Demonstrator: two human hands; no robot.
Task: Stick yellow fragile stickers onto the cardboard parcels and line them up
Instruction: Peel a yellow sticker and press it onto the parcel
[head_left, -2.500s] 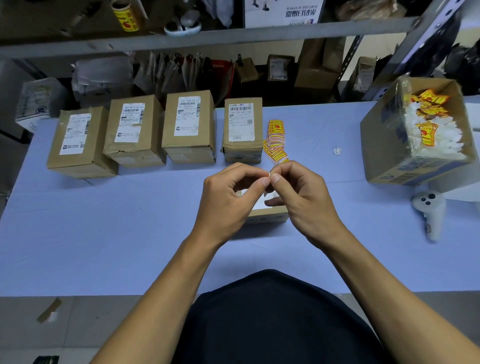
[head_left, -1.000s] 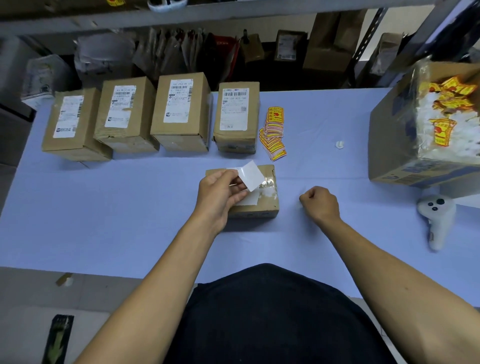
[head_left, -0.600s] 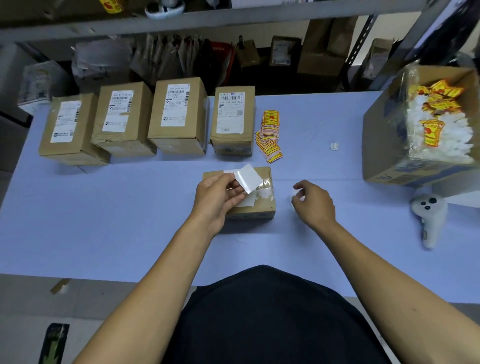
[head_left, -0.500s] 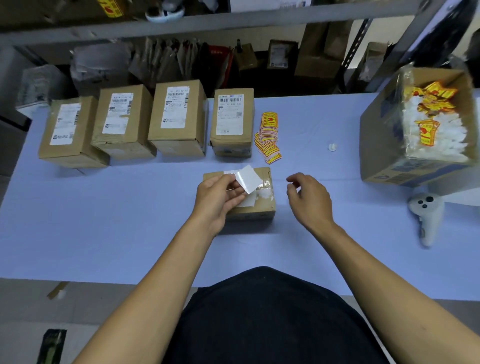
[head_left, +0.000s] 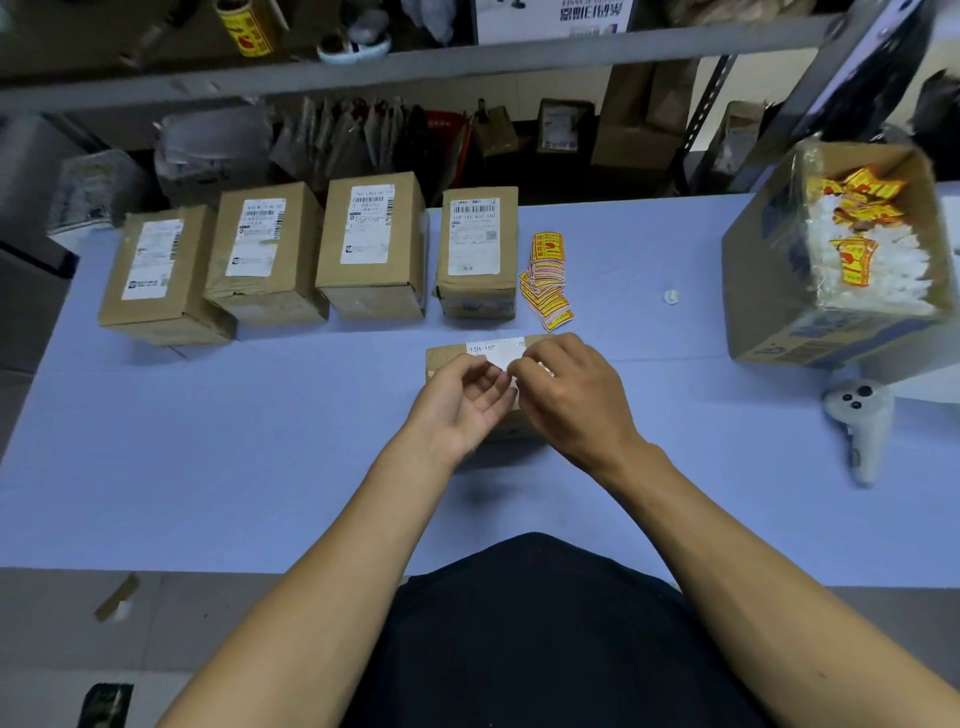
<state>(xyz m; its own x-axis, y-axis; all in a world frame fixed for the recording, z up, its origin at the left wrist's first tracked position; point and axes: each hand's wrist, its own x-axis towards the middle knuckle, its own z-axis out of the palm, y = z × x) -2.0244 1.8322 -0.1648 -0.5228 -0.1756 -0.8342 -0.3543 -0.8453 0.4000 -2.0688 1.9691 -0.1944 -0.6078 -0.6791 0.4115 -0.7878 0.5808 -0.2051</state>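
Observation:
A small cardboard parcel (head_left: 441, 359) with a white address label lies at the table's middle, mostly hidden under my hands. My left hand (head_left: 457, 410) pinches a sticker (head_left: 505, 362) just above the parcel, its white back facing me. My right hand (head_left: 571, 400) meets it from the right, fingertips closed on the same sticker's edge. A fanned stack of yellow fragile stickers (head_left: 548, 280) lies just beyond the parcel. Several labelled parcels (head_left: 405, 234) stand in a row along the far edge, to the left of the stack.
An open cardboard box (head_left: 769, 296) holding white backing scraps and yellow stickers stands at the right. A white controller (head_left: 857, 421) lies in front of it. A small white scrap (head_left: 671, 296) sits mid-table. A cluttered shelf (head_left: 467, 62) rises behind the table.
My right hand has come in from the table on the right and joined my left hand at the sticker above the small parcel. The left hand has kept hold of the sticker throughout.

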